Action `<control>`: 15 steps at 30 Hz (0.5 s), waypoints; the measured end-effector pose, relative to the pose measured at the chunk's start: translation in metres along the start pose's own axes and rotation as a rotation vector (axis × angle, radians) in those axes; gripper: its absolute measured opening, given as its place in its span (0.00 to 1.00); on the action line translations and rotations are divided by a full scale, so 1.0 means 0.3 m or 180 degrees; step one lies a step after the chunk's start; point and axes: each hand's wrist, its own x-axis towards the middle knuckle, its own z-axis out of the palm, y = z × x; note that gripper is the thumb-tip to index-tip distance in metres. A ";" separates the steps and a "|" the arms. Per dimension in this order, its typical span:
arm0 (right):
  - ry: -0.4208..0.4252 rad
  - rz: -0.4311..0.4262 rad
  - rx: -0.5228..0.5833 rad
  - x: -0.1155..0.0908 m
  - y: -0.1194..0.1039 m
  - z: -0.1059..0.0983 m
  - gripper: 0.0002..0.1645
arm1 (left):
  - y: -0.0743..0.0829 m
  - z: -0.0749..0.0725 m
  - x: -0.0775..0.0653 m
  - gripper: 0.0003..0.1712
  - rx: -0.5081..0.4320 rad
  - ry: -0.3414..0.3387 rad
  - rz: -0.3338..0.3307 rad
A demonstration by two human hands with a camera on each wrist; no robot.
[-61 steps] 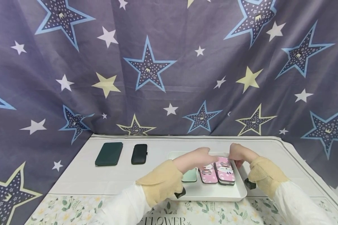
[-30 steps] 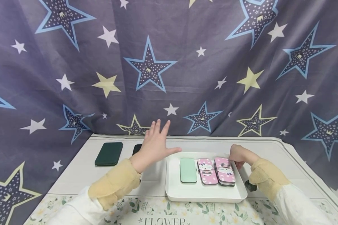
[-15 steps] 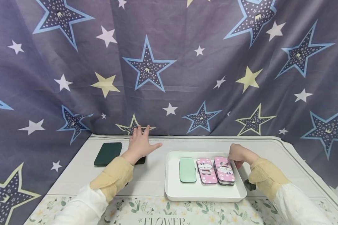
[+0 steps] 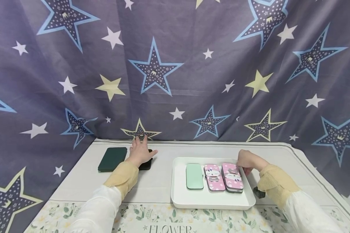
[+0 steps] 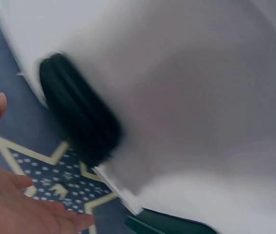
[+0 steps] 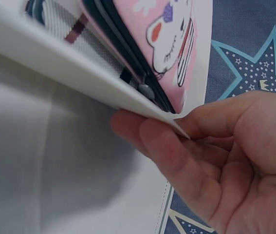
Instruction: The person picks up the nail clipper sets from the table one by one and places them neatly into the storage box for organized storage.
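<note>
My left hand (image 4: 140,153) hovers with spread fingers over a small black clasp case (image 4: 145,165) and partly covers it. In the left wrist view the blurred dark case (image 5: 79,107) lies apart from the extended fingers. My right hand (image 4: 248,160) pinches the far right corner of a white tray (image 4: 213,205); the right wrist view shows thumb and fingers on both sides of its wall (image 6: 64,66). Inside the tray lie a mint green case (image 4: 194,176), a pink cat-print case (image 4: 215,181) and another pink case (image 4: 232,176) stacked on a grey striped one (image 6: 89,41).
A dark green flat case (image 4: 112,159) lies left of the black case. A white cloth with a floral front band (image 4: 163,213) covers the table. Behind its far edge hangs a star-print curtain (image 4: 186,84).
My left hand has left the tray, swung left with fingers spread, and lowered over the black case. The right hand stays at the tray corner; the cases in the tray have not moved.
</note>
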 end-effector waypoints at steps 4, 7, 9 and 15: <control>-0.0007 -0.0008 0.0048 0.000 0.008 0.005 0.09 | -0.023 0.029 0.031 0.51 0.0144 -0.0033 -0.0034; -0.0003 -0.0015 0.0053 0.001 0.011 0.007 0.09 | -0.022 0.038 0.038 0.49 0.0113 -0.0155 -0.0045; 0.0004 -0.0016 0.0046 0.001 0.010 0.007 0.09 | -0.018 0.044 0.038 0.48 0.0078 -0.0259 -0.0048; 0.0048 -0.0020 -0.0024 -0.004 0.005 0.003 0.09 | -0.010 0.054 0.032 0.45 0.0083 -0.0422 -0.0094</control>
